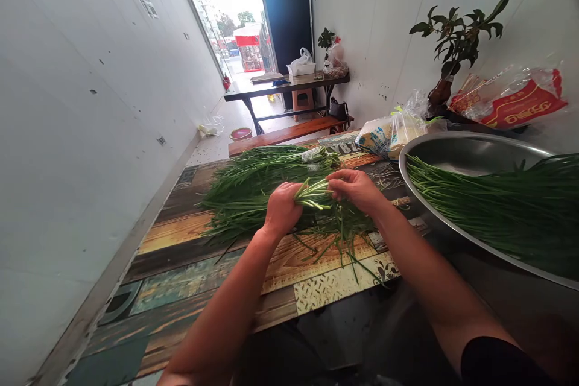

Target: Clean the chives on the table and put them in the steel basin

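Observation:
My left hand (284, 208) is wrapped round a small bunch of garlic chives (313, 194), its pale stem ends pointing right. At those ends my right hand (355, 191) pinches with thumb and fingertips; exactly which stems it grips is partly hidden. Behind my hands lies a large heap of garlic chives (253, 172) with a wrapped bundle end (313, 158) on it. Below my right hand, loose trimmed leaves (346, 229) are scattered over the table. To the right, a big steel basin (452, 223) contains many long chives (497, 205).
The wood-patterned table (199, 277) runs along the white wall at left. Behind the basin are plastic-bagged goods (389, 132), a potted plant (446, 84) and a red bag (525, 102). Farther off stand a bench (284, 134) and another table (271, 89) near the glass door.

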{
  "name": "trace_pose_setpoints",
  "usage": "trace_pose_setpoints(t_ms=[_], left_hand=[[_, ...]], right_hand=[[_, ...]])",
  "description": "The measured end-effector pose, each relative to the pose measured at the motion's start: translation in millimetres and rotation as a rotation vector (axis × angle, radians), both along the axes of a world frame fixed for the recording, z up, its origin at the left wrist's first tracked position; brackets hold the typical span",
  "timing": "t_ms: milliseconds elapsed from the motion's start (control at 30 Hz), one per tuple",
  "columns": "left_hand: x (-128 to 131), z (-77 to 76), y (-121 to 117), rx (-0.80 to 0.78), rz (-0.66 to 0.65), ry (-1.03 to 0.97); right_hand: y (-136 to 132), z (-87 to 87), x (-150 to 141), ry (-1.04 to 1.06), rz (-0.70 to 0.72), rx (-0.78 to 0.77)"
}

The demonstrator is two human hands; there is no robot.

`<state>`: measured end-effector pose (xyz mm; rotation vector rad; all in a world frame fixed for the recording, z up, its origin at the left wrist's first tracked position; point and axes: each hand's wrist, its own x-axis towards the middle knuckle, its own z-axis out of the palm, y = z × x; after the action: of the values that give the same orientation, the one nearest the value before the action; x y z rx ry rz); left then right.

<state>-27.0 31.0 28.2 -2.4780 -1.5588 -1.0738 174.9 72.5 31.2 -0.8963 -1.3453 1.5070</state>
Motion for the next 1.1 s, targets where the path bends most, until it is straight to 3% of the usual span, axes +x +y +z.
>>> trace_pose_setpoints(t_ms=[167, 367, 567, 633, 767, 833, 933, 1100], left_hand=[[-0.5, -0.5, 0.8, 0.019, 0.029, -0.03], [-0.8, 0.0, 0.8, 0.005, 0.028, -0.027], [-0.8, -1.7, 1.7, -0.031, 0.042, -0.02], [-1.5, -2.1, 2.4, -0.034, 0.06, -0.027], [-3.3, -2.4, 3.5, -0.036, 0.073, -0.033], [-4.0, -2.5, 3.7, -0.035, 0.065, -0.043], [-3.9, -2.0, 3.2, -0.017, 0.041, -0.074], [-1.0, 0.3, 1.2, -0.033, 0.005, -0.034]], right_hand=[[0.0, 0.9, 0.9, -0.163, -0.108, 0.121], [3.8, -3.0, 3.0, -0.082, -0.162, 0.009], [2.7, -1.1, 2.2, -0.134, -0.192, 0.121], [2.0, 0.0, 3.4, -0.188, -0.214, 0.211], [0.1, 1.9, 7.5, -0.429, -0.251, 0.577], [-0.8, 2.3, 8.3, -0.499, -0.224, 0.682], [-1.2, 1.5, 7.2, -0.467, -0.226, 0.673], [1.7, -3.8, 4.2, -0.43, -0.337, 0.514]])
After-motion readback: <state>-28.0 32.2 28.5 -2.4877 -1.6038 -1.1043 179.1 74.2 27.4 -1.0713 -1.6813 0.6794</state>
